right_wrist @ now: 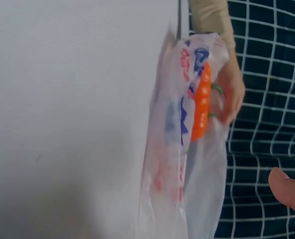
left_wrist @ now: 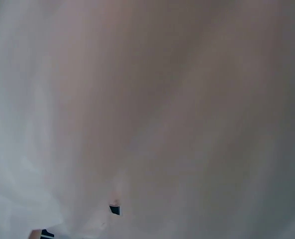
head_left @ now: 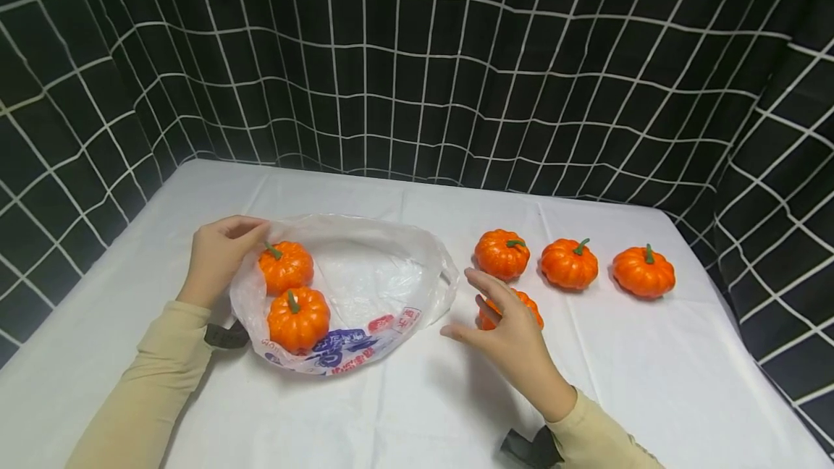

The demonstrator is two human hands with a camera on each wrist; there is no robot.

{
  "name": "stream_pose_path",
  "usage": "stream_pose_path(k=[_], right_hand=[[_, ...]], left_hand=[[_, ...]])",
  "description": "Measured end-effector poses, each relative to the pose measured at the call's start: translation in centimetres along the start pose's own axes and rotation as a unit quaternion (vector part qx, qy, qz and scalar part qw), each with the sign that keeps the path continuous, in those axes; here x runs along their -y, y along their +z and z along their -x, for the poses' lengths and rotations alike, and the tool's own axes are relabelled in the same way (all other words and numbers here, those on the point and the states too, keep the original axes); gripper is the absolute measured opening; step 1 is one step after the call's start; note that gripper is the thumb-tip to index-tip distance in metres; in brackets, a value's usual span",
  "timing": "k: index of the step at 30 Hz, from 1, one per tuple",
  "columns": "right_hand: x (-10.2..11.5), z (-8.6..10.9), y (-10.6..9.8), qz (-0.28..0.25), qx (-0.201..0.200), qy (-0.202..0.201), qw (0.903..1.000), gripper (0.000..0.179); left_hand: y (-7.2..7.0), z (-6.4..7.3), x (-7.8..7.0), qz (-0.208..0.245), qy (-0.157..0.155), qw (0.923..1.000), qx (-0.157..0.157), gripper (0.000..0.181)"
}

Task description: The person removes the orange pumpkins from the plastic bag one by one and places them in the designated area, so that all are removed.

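Observation:
A translucent white plastic bag (head_left: 371, 237) with red and blue print lies with its mouth spread wide. Inside its left end sit two small orange pumpkins, one (head_left: 287, 267) behind the other (head_left: 299, 320). My left hand (head_left: 218, 252) pinches the bag's rim at the back left. Bag film fills nearly the whole left wrist view. To the right of the bag, my right hand (head_left: 515, 335) has its thumb and fingers spread, holding nothing. It partly hides a pumpkin (head_left: 528, 306) beyond it. The right wrist view shows my thumb (right_wrist: 289, 191) and the bag from the side.
A row of three more pumpkins stands at the right: one (head_left: 502, 254) behind my right hand, one (head_left: 569, 264) in the middle, one (head_left: 643, 271) farthest right. A white cloth (head_left: 417, 425) covers the table. Black grid-patterned curtain (head_left: 423, 56) surrounds its back and sides.

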State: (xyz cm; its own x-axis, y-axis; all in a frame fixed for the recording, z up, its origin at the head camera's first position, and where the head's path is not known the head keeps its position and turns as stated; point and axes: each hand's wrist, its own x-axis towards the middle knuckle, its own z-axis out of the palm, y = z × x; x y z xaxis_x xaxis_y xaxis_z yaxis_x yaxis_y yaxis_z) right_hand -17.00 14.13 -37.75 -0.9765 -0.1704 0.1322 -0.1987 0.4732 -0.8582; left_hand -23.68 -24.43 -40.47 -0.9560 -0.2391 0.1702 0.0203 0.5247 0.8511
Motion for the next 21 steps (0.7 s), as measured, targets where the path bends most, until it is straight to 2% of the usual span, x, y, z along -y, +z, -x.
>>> stream_pose_path(k=[2, 6, 16, 21], right_hand=[[0.1, -0.5, 0.8, -0.032, 0.02, -0.006, 0.9993, 0.075], [0.4, -1.4, 2.4, -0.059, 0.049, -0.015, 0.9969, 0.073], [1.3, -2.4, 5.9, -0.067, 0.081, -0.018, 0.9943, 0.077], [1.7, -2.8, 7.6, -0.055, 0.09, -0.041, 0.9936, 0.078]], left_hand=[[0.0, -0.1, 0.1, 0.0, 0.0, 1.0, 0.0, 0.044], [0.0, -0.1, 0.2, 0.002, 0.0, 1.0, -0.001, 0.044], [0.1, -0.2, 0.2, 0.002, 0.001, 1.0, 0.0, 0.045], [0.0, -0.1, 0.2, 0.001, -0.003, 1.0, 0.002, 0.046]])
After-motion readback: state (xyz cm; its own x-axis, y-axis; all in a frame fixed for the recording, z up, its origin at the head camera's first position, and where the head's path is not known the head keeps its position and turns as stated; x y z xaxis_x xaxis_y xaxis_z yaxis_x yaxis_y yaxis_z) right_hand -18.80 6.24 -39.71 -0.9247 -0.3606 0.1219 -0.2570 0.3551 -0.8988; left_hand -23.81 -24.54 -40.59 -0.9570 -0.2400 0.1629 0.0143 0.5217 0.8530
